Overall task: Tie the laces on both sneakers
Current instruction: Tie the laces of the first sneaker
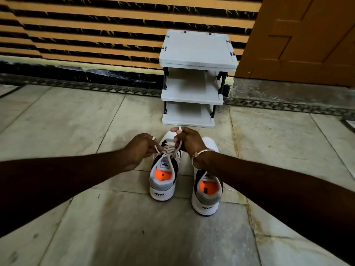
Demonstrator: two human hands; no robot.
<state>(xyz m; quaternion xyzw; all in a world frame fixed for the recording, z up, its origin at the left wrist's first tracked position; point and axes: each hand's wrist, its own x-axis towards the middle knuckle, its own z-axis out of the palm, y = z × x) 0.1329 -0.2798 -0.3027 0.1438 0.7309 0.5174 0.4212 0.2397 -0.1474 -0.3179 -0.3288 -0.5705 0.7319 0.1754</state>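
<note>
Two white leather sneakers with orange insoles stand heels-near on the stone tile floor [107,120], before a plastic shelf rack [194,79]. Over the left sneaker [163,181], beside the right sneaker [207,191], the left hand [138,148] and right hand [189,140] each pinch a flat cream lace [177,148] end in a closed grip.

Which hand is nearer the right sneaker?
Right. The right hand is beside the right sneaker, its wrist over it; the left hand is beyond the left sneaker.

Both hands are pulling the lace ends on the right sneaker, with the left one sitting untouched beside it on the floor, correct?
Not quite. The head view shows the left hand and right hand pulling the lace ends on the left sneaker; it is the right sneaker that sits untouched beside it on the floor.
</note>
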